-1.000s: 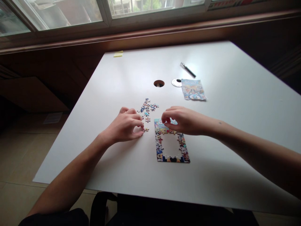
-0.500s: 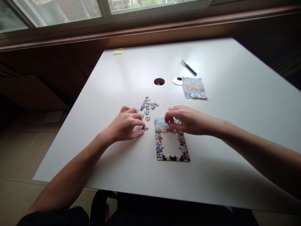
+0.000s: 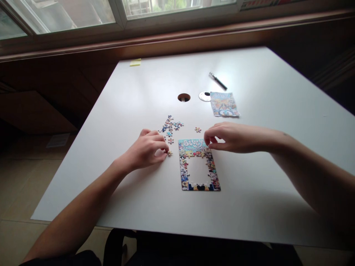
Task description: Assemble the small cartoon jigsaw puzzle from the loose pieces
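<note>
A puzzle board [image 3: 184,177] with a colourful printed border and a bare white middle lies on the white table. Left of it, my left hand [image 3: 148,149] has thumb and fingertips closed on a small yellowish puzzle piece [image 3: 170,153]. My right hand [image 3: 222,136] is at the board's upper right corner, its fingers curled with a gap between thumb and forefinger; nothing shows in it. One loose piece [image 3: 198,129] lies above the board. A pile of loose pieces [image 3: 169,125] sits beyond my left hand.
A printed sheet [image 3: 225,104] lies behind my right hand, beside a round metal cover [image 3: 204,96]. Farther back are a black pen-like object [image 3: 218,81], a round hole [image 3: 183,98] in the table [image 3: 111,111] and a yellow note [image 3: 135,62]. A window is behind.
My right hand has moved right, off the board's printed title, and its fingers have parted slightly. The loose piece above the board now shows fully. My left hand stays at its piece.
</note>
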Demonstrator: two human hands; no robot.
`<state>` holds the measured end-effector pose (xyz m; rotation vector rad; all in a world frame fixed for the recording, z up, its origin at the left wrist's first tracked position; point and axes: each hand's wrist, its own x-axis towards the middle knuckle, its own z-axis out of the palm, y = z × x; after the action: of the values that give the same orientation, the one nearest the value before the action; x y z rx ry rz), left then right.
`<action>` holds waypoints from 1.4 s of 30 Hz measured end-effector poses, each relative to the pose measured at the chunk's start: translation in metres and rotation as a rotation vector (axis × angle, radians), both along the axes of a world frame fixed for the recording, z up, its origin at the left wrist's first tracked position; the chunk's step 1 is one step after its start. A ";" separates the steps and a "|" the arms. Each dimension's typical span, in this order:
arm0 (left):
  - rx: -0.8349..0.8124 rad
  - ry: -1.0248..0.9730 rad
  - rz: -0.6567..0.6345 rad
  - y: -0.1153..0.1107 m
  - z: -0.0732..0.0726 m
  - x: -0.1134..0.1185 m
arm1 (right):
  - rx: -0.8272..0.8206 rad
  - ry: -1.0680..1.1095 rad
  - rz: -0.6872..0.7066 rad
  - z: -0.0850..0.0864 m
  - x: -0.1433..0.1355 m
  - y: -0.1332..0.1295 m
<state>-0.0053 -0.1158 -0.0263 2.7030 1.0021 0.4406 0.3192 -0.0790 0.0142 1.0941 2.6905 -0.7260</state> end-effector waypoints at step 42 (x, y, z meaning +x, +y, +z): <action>0.173 -0.132 -0.048 -0.023 -0.014 0.032 | 0.002 0.358 0.007 -0.023 -0.036 -0.032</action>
<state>0.0265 -0.1389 -0.0405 2.7976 0.8991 0.7176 0.2830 -0.1105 -0.0086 1.0400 2.9824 -1.0043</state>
